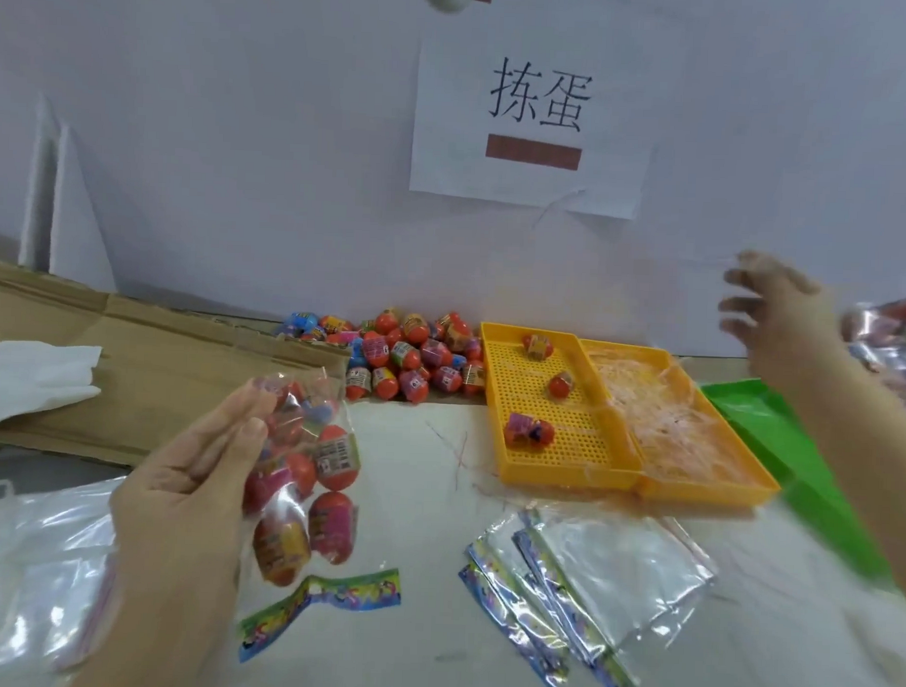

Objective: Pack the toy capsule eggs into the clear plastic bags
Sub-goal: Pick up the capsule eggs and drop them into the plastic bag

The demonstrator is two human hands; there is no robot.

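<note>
The left hand (pixel 194 488) holds up a clear plastic bag (pixel 302 471) full of orange and pink toy capsule eggs. Its thumb and fingers pinch the side of the bag. The bag hangs above the white counter (pixel 424 522). The right hand (pixel 780 313) is up in the air with its fingers spread apart. It is blurry, but it seems to hold nothing. A pile of loose toy eggs (pixel 404 357) lies by the wall. Just beside the pile is a yellow plastic tray with little holes (pixel 581 430), with three eggs in its left part. A stack of empty clear bags (pixel 612 570) lies flat on the counter near the tray.
</note>
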